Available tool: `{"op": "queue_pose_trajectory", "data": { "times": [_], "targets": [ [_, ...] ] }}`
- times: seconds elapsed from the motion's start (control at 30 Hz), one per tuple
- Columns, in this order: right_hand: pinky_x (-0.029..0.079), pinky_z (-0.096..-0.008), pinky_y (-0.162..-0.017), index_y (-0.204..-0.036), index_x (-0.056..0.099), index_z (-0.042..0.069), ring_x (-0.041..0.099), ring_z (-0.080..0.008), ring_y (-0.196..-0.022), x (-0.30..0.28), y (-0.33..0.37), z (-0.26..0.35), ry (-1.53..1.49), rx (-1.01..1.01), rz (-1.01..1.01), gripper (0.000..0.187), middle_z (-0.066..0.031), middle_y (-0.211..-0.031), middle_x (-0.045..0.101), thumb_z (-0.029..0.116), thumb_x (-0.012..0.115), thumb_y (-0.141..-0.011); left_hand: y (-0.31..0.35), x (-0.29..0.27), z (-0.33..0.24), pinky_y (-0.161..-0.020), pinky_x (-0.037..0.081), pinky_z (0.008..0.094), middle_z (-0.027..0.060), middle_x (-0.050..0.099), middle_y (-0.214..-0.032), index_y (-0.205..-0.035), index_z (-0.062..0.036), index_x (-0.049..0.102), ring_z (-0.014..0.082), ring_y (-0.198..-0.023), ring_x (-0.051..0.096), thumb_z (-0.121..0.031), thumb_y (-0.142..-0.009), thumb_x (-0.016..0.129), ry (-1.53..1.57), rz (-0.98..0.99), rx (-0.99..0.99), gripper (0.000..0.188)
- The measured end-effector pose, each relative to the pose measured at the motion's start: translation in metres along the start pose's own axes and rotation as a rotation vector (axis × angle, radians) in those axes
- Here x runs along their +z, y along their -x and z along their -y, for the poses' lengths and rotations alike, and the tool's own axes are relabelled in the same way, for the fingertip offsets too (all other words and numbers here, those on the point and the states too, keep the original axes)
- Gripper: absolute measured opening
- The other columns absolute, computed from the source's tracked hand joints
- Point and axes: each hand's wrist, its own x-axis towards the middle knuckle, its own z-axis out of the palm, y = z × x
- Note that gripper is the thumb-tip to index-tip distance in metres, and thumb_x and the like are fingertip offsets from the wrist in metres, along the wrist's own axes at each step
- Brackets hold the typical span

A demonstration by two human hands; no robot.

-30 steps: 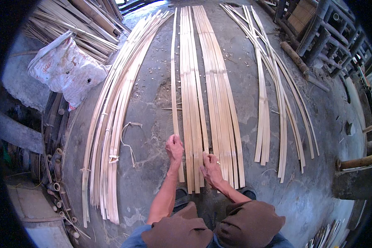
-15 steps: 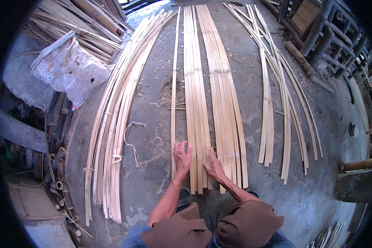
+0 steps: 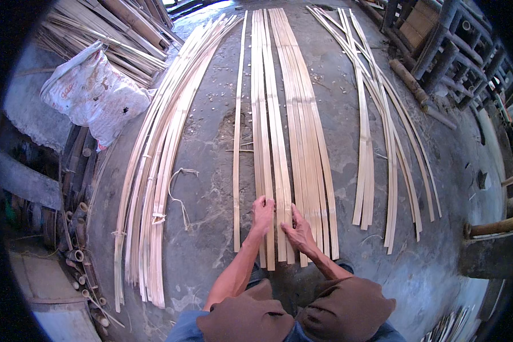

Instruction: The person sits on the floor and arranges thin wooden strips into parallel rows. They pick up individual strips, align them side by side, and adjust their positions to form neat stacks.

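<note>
Long, pale bamboo strips lie lengthwise on the floor in front of me. My left hand [image 3: 263, 213] has its fingers curled over the near part of the left strips [image 3: 261, 154] of the middle group. Beside it, my right hand [image 3: 299, 232] grips the right strips [image 3: 280, 171] of that group, thumb on top and fingers along their outer edge. A narrow gap runs between these two sets. A single strip [image 3: 237, 188] lies apart on the left. Just right of my right hand is a wider row of strips [image 3: 312, 171] placed side by side.
A tied bundle of strips [image 3: 157, 171] lies at left, near a white sack [image 3: 97, 97] and bamboo poles [image 3: 81, 256]. Loose crossed strips [image 3: 363, 171] lie at right. A bamboo frame [image 3: 439, 57] stands far right. My brown-clad knees [image 3: 347, 308] are close below my hands.
My left hand has moved right, from the group's left edge onto its strips. A gap has appeared within the middle group. The right hand has barely moved.
</note>
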Motion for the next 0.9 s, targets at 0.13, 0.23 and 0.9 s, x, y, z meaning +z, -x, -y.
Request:
{"op": "queue_pose_trajectory", "data": {
  "times": [0.13,0.23,0.9],
  "targets": [
    [0.044,-0.0355,-0.107,-0.154,0.023,-0.009,0.055,-0.0290,-0.129,-0.001,0.004,0.011,-0.012,0.104,0.042,0.076,-0.0263,-0.144,0.051,0.018,0.063,-0.095,0.011,-0.010,0.001,-0.076,0.051,0.0406,0.0167,0.067,-0.093,-0.106,0.0019,0.063,0.0263,-0.084,0.064,-0.028,-0.097,0.061,-0.606,-0.322,0.485,0.031],
    [0.046,-0.0338,-0.099,-0.154,0.023,-0.008,0.057,-0.0251,-0.118,-0.003,0.007,0.021,-0.064,0.070,0.025,0.076,-0.0227,-0.134,0.057,0.018,0.063,-0.095,0.024,0.007,-0.018,-0.075,0.052,0.0411,0.0159,0.066,-0.084,-0.105,0.0019,0.064,0.0271,-0.079,0.065,-0.029,-0.098,0.060,-0.496,-0.426,0.590,0.032],
    [0.036,-0.0264,-0.054,-0.151,0.041,0.010,0.037,-0.0099,-0.063,0.028,0.000,0.019,0.059,-0.095,-0.168,0.050,-0.0019,-0.072,0.038,0.010,0.054,-0.103,0.013,-0.025,-0.058,-0.059,0.048,0.0426,0.0157,0.063,-0.068,-0.091,0.0016,0.064,0.0275,-0.061,0.062,-0.029,-0.101,0.055,-0.349,-0.446,0.355,0.033]
  ]
}}
